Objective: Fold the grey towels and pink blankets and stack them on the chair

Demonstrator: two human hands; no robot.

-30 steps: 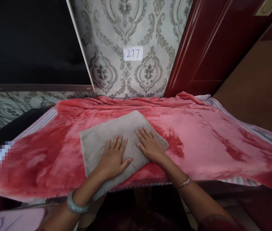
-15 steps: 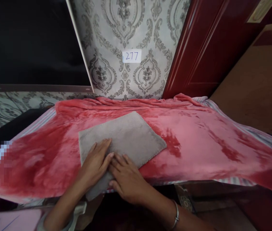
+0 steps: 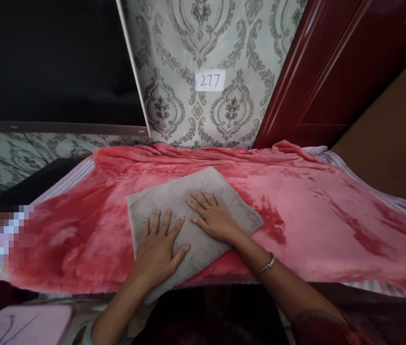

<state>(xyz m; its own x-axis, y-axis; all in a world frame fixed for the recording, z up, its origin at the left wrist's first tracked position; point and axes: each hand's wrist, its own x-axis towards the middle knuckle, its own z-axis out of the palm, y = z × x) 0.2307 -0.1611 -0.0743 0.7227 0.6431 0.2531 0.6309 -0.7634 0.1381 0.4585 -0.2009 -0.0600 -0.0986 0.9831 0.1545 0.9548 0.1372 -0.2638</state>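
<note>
Red plush covers nearly everything I look down on: one fleece blanket (image 3: 296, 225), soft and shiny with darker brushed streaks, draped over a raised flat surface and bunched into folds along the far edge. Striped cloth (image 3: 386, 201) peeks from beneath it on both sides. Behind, I see grey wallpaper (image 3: 196, 48) with ornate damask medallions, one small white label (image 3: 210, 80) reading 277, a glossy dark red door (image 3: 325, 72) to the right, and a black panel (image 3: 52, 57) with a pale frame to the left.

On the blanket lies one folded grey towel (image 3: 174, 201), a thick, nubby rectangle turned at an angle, its near corner hanging over the front edge of the surface. I count two hands, both mine, both flat on the towel. My left hand (image 3: 158, 249) presses palm down on the near part, fingers spread wide. My right hand (image 3: 213, 218) lies palm down just beyond it, fingers fanned and pointing left across the cloth. Neither pinches anything. One thin metal bangle (image 3: 265, 264) circles my right wrist. One pale pink sheet (image 3: 23, 326) with a blue pen mark sits at the bottom left corner.
</note>
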